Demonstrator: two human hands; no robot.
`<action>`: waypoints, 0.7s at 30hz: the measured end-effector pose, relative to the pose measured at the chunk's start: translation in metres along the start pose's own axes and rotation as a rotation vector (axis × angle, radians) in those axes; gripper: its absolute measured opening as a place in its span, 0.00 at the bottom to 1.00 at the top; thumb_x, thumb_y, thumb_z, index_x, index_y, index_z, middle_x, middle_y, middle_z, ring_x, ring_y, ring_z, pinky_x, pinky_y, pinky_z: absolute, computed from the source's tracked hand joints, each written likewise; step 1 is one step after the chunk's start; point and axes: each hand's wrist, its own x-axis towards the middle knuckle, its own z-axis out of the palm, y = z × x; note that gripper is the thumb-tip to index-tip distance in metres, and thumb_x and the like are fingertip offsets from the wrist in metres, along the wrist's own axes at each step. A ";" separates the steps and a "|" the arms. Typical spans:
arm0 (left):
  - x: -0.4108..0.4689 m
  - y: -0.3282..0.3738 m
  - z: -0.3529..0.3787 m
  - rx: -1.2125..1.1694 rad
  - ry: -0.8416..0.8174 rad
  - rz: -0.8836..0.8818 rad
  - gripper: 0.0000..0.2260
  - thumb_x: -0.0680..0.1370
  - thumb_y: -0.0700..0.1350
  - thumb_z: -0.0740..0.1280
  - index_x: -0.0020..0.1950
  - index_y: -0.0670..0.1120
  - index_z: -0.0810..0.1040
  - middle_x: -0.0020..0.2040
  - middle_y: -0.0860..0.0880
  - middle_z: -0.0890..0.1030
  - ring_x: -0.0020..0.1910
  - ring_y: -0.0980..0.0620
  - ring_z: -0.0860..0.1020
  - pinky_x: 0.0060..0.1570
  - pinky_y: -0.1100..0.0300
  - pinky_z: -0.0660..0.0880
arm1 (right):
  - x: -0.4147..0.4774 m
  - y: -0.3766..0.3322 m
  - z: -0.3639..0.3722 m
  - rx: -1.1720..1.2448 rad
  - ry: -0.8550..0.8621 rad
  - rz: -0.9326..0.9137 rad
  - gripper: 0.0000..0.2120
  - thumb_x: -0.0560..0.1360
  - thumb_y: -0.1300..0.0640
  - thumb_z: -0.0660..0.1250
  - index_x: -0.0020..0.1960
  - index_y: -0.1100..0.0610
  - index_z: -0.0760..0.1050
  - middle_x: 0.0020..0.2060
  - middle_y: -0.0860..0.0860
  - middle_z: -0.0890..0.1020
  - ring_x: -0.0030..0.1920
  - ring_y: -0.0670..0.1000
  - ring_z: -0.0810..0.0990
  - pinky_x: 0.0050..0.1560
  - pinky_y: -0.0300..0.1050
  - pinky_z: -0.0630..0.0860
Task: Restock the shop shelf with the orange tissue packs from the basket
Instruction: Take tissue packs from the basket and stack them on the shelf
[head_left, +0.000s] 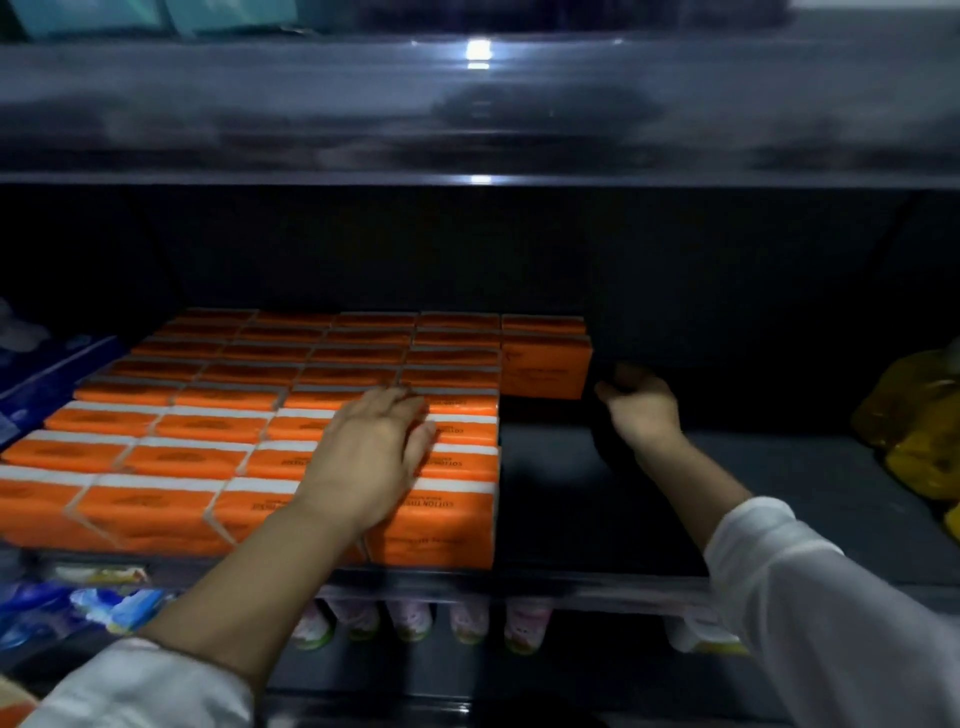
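Note:
Orange tissue packs (208, 426) fill the left half of the dark shelf (779, 499) in several tight rows. My left hand (374, 457) lies flat on top of the front packs near their right edge, fingers spread and holding nothing. A further column has only two packs at the back; the front one (545, 366) stands a little out of line. Just to the right of that pack is my right hand (641, 408), fingers loosely curled, thumb close to its right edge, nothing in the hand. The basket is out of view.
Bare shelf floor (550, 488) runs from the orange block to yellow bags (919, 426) at the far right. Blue packs (47, 374) border the orange ones on the left. Above is a dark shelf board (467, 114); below stand pink bottles (415, 618).

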 end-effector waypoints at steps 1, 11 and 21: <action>-0.003 0.000 -0.006 0.020 0.042 0.018 0.27 0.77 0.58 0.50 0.63 0.43 0.77 0.62 0.44 0.78 0.62 0.43 0.74 0.64 0.49 0.69 | -0.008 -0.002 -0.007 -0.023 -0.004 -0.015 0.16 0.75 0.60 0.67 0.62 0.62 0.75 0.60 0.58 0.79 0.61 0.57 0.76 0.63 0.46 0.71; -0.123 -0.043 -0.080 0.256 0.030 -0.048 0.21 0.74 0.55 0.56 0.52 0.44 0.81 0.51 0.44 0.82 0.48 0.41 0.80 0.47 0.50 0.78 | -0.135 -0.064 -0.018 -0.319 -0.168 -0.517 0.18 0.75 0.59 0.67 0.64 0.60 0.73 0.61 0.57 0.77 0.62 0.56 0.74 0.61 0.41 0.67; -0.351 -0.161 -0.107 0.350 -0.086 -0.546 0.16 0.68 0.50 0.75 0.52 0.45 0.82 0.45 0.45 0.81 0.44 0.42 0.80 0.42 0.53 0.77 | -0.305 -0.123 0.117 -0.405 -0.688 -0.866 0.18 0.73 0.58 0.70 0.62 0.60 0.75 0.58 0.58 0.79 0.59 0.56 0.76 0.60 0.42 0.67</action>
